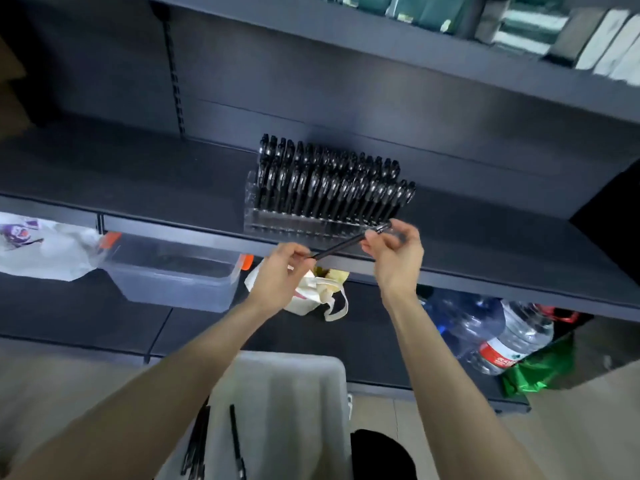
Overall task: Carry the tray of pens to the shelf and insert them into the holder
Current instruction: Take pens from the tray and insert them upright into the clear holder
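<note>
The left hand (277,271) pinches the lower end of a black pen (341,244) between thumb and curled fingers. The right hand (394,261) pinches the same pen near its upper, clipped end, its other fingers loosely curled. The pen slants up from left to right between the two hands, held in the air just in front of the edge of the dark shelf (138,174), its upper end close before the right front corner of the clear pen holder (311,225). The holder stands on the shelf near the front edge; its back rows are packed with upright black pens (329,174), while the front rows of slots show as clear plastic. Both bare forearms reach up from the bottom of the view. Between them, low down, lies a pale grey tray (294,393) with a few loose pens (237,441) on its left part; what holds the tray up cannot be seen. On a lower level beneath the shelf sit a clear plastic bin (173,278) with orange latches, a white plastic bag (45,254) to its left, a cream cloth bag (311,299) just behind the left hand, and, to the right, large water bottles (502,337) beside a green bag (533,375). Above, an upper shelf (415,57) carries blurred boxes (606,46).
</note>
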The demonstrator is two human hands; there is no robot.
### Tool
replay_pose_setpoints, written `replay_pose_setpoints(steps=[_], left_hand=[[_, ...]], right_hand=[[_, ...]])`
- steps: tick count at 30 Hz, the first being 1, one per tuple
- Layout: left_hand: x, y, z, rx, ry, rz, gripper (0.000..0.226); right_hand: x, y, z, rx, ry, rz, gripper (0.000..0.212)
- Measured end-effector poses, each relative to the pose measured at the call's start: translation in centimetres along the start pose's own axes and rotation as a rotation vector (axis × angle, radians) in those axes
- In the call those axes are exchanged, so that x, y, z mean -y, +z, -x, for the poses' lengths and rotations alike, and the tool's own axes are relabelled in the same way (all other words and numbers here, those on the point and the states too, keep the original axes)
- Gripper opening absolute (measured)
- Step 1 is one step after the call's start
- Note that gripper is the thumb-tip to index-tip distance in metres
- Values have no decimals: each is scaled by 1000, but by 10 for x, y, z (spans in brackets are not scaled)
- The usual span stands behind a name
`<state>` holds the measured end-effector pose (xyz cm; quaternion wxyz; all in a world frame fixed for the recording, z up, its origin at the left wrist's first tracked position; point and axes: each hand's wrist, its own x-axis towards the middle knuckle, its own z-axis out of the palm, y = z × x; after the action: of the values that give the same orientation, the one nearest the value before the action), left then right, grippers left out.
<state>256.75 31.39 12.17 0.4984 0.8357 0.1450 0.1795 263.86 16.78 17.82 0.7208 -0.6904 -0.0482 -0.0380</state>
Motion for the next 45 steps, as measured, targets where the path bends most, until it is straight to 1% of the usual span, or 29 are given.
replay_pose_setpoints(steps=[3,5,6,8,10,13,19,22,25,28,32,37,40,42,45], left_hand=[[1,0,-24,-220,-7,-77,52],[3,-1,-35,-363,-34,-194,71],[6,-1,-40,-409,-59,-231,80],[12,-2,-50,-444,-114,-255,93],[21,-5,-59,-432,-157,-252,99],[32,-8,-68,-395,-185,-238,98],[37,-12,-68,-453,-171,-207,73],[40,-13,-68,-465,-174,-237,68],[41,-13,-68,-463,-171,-262,67],[41,-13,-68,-461,-177,-271,66],[40,-13,-68,-451,-186,-277,66],[40,-15,-68,-416,-190,-279,67],[47,-16,-64,-358,-168,-204,77],[54,-19,-53,-360,-131,-191,80],[66,-22,-24,-392,-86,-257,73]], right_hand=[[18,1,-24,-61,-219,251,30],[27,2,-39,-92,-344,357,31],[30,3,-46,-98,-388,395,31],[32,7,-57,-97,-436,455,31],[29,11,-65,-88,-469,492,31],[24,15,-73,-66,-508,537,31],[8,21,-79,-28,-624,657,33],[3,25,-80,5,-683,760,34],[2,27,-81,61,-656,856,34],[5,28,-80,105,-627,889,27],[4,29,-76,150,-567,915,27],[4,30,-72,141,-516,920,29],[3,27,-67,106,-491,904,31],[0,26,-57,75,-503,856,31],[-14,30,-35,75,-487,796,29]])
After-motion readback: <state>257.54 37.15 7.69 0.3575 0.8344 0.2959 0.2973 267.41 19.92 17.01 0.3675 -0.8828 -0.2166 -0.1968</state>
